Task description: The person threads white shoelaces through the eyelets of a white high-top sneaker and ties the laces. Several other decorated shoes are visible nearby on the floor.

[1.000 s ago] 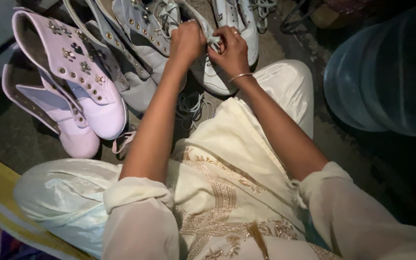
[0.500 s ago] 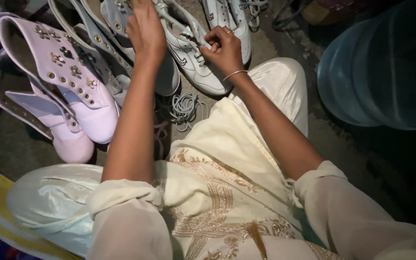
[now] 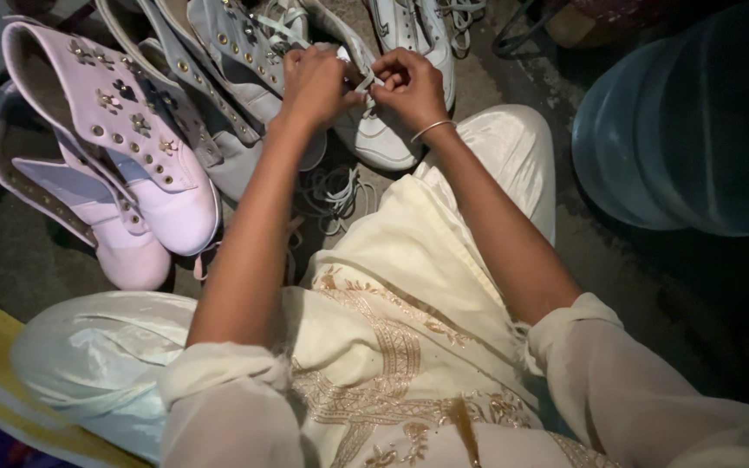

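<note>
1. The left hand [image 3: 315, 80] and the right hand [image 3: 409, 85] are meeting over a white shoe [image 3: 374, 130] on the ground.
2. Both hands are pinching its white lace [image 3: 364, 82] between fingertips.
3. Two pink boots [image 3: 123, 165] are lying at the left, a blue water jug [image 3: 687, 130] at the right.

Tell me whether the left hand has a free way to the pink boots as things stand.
Probably yes. The left hand is busy pinching a lace on the white shoe, but the pink boots lie just to its left on the floor, with nothing between.
</note>
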